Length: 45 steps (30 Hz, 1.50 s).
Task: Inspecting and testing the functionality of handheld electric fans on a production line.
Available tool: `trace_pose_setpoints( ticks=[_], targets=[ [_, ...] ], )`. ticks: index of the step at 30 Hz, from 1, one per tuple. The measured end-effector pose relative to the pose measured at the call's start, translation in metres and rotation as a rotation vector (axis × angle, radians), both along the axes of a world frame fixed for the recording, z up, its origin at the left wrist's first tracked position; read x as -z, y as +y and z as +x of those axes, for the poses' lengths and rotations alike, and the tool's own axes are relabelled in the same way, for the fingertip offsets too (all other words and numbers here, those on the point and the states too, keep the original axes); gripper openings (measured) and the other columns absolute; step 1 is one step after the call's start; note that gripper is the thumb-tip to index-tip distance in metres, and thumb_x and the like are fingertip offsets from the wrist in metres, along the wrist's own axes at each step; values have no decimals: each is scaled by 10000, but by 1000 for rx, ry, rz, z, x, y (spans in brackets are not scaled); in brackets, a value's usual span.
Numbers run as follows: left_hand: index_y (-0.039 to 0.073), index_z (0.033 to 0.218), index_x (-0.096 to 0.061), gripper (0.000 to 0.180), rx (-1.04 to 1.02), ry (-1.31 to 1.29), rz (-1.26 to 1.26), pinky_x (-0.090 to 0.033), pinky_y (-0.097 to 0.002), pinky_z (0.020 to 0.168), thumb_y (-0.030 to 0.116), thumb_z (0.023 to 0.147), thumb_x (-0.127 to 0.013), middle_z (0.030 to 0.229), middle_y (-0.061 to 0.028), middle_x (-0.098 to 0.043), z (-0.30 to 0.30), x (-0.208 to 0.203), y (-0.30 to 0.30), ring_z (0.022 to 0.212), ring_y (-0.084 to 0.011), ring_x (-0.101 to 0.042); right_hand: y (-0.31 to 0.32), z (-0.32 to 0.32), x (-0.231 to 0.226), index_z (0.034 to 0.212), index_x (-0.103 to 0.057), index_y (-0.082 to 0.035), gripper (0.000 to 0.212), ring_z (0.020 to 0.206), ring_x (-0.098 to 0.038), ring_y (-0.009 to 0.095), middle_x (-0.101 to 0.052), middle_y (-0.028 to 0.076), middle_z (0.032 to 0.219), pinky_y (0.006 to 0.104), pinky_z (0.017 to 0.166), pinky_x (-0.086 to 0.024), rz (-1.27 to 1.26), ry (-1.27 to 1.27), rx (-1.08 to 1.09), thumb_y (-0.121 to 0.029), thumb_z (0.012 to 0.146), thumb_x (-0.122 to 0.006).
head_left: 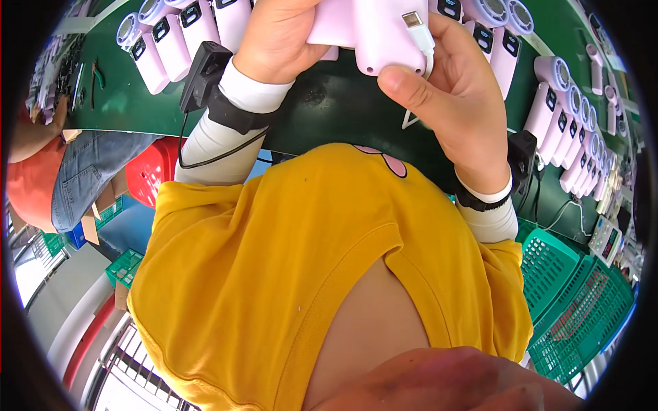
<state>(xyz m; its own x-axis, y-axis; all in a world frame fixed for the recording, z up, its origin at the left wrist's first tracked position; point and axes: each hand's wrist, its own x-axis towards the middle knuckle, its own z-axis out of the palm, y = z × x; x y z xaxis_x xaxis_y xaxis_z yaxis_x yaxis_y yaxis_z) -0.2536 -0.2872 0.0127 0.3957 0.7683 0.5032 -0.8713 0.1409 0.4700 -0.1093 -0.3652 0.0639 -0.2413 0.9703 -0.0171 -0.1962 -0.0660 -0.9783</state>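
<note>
At the top edge of the view, my left hand (284,41) is closed round one side of a pale pink handheld fan (380,48), whose upper part is cut off by the frame. A white USB cable (423,42) lies against the fan, with its bare metal plug pointing up and apart from any socket. My right hand (456,89) has its fingers behind the cable and its thumb at the fan's lower end. A thin length of the cable hangs below that thumb.
Rows of similar pink fans with small dark displays stand at the left (190,34) and right (556,123) of the green table (308,103). Pliers (97,77) lie far left. Green baskets (582,308) are at lower right, a red stool (152,171) at left, near another person (41,178).
</note>
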Motion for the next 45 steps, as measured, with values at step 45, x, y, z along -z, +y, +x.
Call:
trace_pose_setpoints(
  ticks=[45],
  targets=[
    [54,1223,-220,456,-55,456,288,-427,-270,528,-19,785,-322,897,-115,-520,7,-80,-69,613,-149,-507,27,40,-94,1100,-486,4,510,477,-273,17,-472,-42,643,180,433,-182,662,-421,125,-437,883,-347]
  ],
)
